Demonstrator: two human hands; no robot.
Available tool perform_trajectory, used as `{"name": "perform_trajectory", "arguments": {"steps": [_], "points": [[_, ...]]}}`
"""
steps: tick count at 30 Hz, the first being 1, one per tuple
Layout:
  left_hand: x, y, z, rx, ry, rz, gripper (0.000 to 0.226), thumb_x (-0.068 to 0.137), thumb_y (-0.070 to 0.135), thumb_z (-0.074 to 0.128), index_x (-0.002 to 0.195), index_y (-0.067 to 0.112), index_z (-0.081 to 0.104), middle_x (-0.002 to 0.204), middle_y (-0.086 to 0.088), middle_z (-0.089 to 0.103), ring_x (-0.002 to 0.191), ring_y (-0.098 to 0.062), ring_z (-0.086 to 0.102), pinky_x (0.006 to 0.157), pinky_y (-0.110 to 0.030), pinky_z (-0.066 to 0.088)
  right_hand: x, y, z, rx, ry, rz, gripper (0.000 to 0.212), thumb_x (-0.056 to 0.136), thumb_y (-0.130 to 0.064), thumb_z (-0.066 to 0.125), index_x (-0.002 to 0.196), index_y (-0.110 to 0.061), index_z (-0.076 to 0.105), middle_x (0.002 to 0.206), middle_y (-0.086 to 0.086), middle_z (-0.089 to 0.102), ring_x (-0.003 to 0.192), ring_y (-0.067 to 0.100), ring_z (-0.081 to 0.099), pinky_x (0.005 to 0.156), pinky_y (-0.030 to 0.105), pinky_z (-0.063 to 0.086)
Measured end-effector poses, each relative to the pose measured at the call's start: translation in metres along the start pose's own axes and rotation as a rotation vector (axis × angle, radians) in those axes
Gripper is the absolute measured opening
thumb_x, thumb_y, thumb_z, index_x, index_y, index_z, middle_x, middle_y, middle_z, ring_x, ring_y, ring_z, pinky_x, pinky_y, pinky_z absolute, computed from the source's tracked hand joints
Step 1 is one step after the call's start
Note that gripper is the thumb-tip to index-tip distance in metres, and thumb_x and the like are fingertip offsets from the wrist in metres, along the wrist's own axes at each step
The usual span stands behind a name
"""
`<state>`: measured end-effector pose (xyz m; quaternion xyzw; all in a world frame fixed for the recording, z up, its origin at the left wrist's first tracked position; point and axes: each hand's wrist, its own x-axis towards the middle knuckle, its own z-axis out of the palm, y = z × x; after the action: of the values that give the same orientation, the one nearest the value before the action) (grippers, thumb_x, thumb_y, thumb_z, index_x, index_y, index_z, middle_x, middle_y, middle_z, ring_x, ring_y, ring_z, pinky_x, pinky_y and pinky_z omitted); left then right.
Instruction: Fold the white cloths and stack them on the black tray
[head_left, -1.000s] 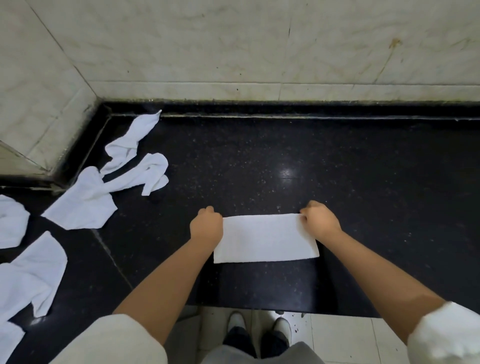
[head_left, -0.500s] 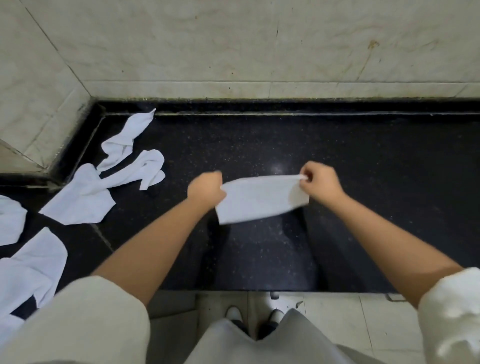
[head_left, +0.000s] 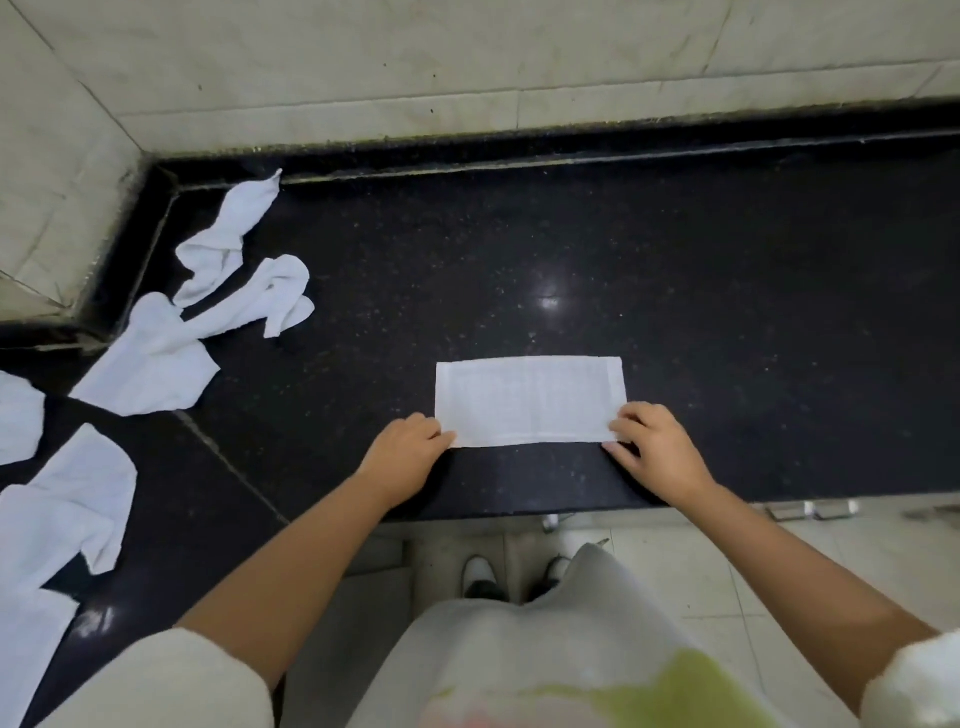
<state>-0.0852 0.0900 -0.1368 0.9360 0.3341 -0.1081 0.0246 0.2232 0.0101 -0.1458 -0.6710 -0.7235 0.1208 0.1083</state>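
**One cloth half-folded, the pile still waiting**

At the far left, crumpled white cloths (head_left: 57, 499) lay loose on the dark tabletop (head_left: 675, 270), with another tangled heap of cloths (head_left: 208, 322) nearer the corner of the tiled wall (head_left: 467, 62); none of these had been folded. The left hand (head_left: 402, 457) rested at the near left corner of the folded cloth (head_left: 527, 400), fingers curled and pinching its edge. That cloth lay flat as a long rectangle, well apart from the loose ones. The right hand (head_left: 657, 447) held the near right corner, fingers bent over the top and thumb seemingly underneath.

The step in hand looked like the lengthwise fold, just laid down. The next move likely called for bringing one short end across to the other, edges matched, then carrying it off. No black tray was in view, so where the stack belonged could not be told.
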Motion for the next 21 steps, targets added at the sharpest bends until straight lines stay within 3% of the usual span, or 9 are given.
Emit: {"name": "perform_trajectory", "arguments": {"steps": [4,7,9,10,11,12,13,16,21], "points": [[0.001,0.001,-0.006,-0.051,0.149,-0.044,0.047,0.039,0.000,0.084,0.084,0.010,0.074,0.064,-0.003,0.065,0.052,-0.021,0.059,0.043,-0.022,0.048,-0.001,-0.004,-0.008,0.010,0.075,0.094,0.013,0.078,-0.014,0.070,0.082,-0.002,0.073,0.097,0.016,0.069,0.091,0.040,0.063,0.075,0.046,0.050],[0.017,0.008,-0.009,-0.141,0.273,-0.138,0.047,0.052,-0.003,0.074,0.099,0.000,0.068,0.077,-0.011,0.066,0.062,-0.028,0.063,0.046,-0.026,0.053,0.006,-0.015,-0.016,0.038,0.106,0.433,0.023,0.089,-0.018,0.055,0.103,-0.003,0.067,0.112,0.016,0.063,0.106,0.035,0.052,0.087,0.042,0.040],[0.034,0.019,-0.015,-0.160,0.313,-0.192,0.044,0.061,0.004,0.069,0.105,-0.001,0.066,0.092,-0.014,0.069,0.078,-0.030,0.068,0.058,-0.029,0.058,0.012,-0.020,-0.020,0.009,0.030,0.606,0.031,0.090,-0.027,0.052,0.110,-0.004,0.060,0.116,0.015,0.059,0.109,0.033,0.049,0.090,0.041,0.038],[0.044,0.025,-0.019,-0.213,0.290,-0.216,0.044,0.070,0.007,0.064,0.113,-0.001,0.062,0.108,-0.018,0.066,0.095,-0.033,0.066,0.074,-0.033,0.058,0.016,-0.022,-0.019,-0.001,-0.023,0.658,0.033,0.090,-0.031,0.051,0.109,-0.005,0.059,0.116,0.014,0.058,0.109,0.032,0.049,0.090,0.041,0.039],[0.054,0.031,-0.022,-0.269,0.229,-0.244,0.045,0.082,0.010,0.058,0.125,-0.001,0.053,0.129,-0.020,0.055,0.119,-0.035,0.055,0.095,-0.037,0.050,0.019,-0.026,-0.019,-0.006,-0.073,0.695,0.035,0.090,-0.033,0.049,0.107,-0.004,0.058,0.116,0.015,0.057,0.109,0.032,0.049,0.089,0.041,0.039],[0.063,0.035,-0.023,-0.300,0.136,-0.264,0.049,0.092,0.018,0.049,0.137,0.000,0.040,0.146,-0.018,0.037,0.137,-0.032,0.034,0.112,-0.037,0.032,0.022,-0.029,-0.018,0.006,-0.110,0.724,0.035,0.090,-0.033,0.048,0.106,-0.004,0.057,0.117,0.015,0.055,0.108,0.033,0.050,0.089,0.040,0.040],[0.072,0.038,-0.024,-0.320,0.054,-0.283,0.055,0.097,0.027,0.041,0.144,0.003,0.026,0.155,-0.014,0.018,0.145,-0.028,0.014,0.118,-0.036,0.015,0.025,-0.031,-0.015,0.031,-0.128,0.749,0.035,0.090,-0.032,0.047,0.106,-0.002,0.057,0.117,0.016,0.054,0.106,0.033,0.051,0.088,0.040,0.042],[0.088,0.049,-0.017,-0.324,-0.064,-0.332,0.064,0.099,0.041,0.029,0.149,0.009,0.006,0.158,-0.008,-0.005,0.146,-0.022,-0.008,0.119,-0.035,-0.002,0.032,-0.037,-0.013,0.079,-0.149,0.808,0.034,0.091,-0.027,0.045,0.109,0.000,0.055,0.119,0.017,0.053,0.105,0.033,0.055,0.086,0.039,0.045],[0.086,0.058,-0.001,-0.304,-0.019,-0.368,0.066,0.098,0.047,0.025,0.149,0.013,0.002,0.159,-0.005,-0.006,0.147,-0.019,-0.007,0.118,-0.035,-0.005,0.037,-0.041,-0.014,0.113,-0.160,0.855,0.026,0.090,-0.022,0.046,0.100,-0.002,0.058,0.111,0.015,0.057,0.098,0.031,0.057,0.083,0.038,0.045]]}}
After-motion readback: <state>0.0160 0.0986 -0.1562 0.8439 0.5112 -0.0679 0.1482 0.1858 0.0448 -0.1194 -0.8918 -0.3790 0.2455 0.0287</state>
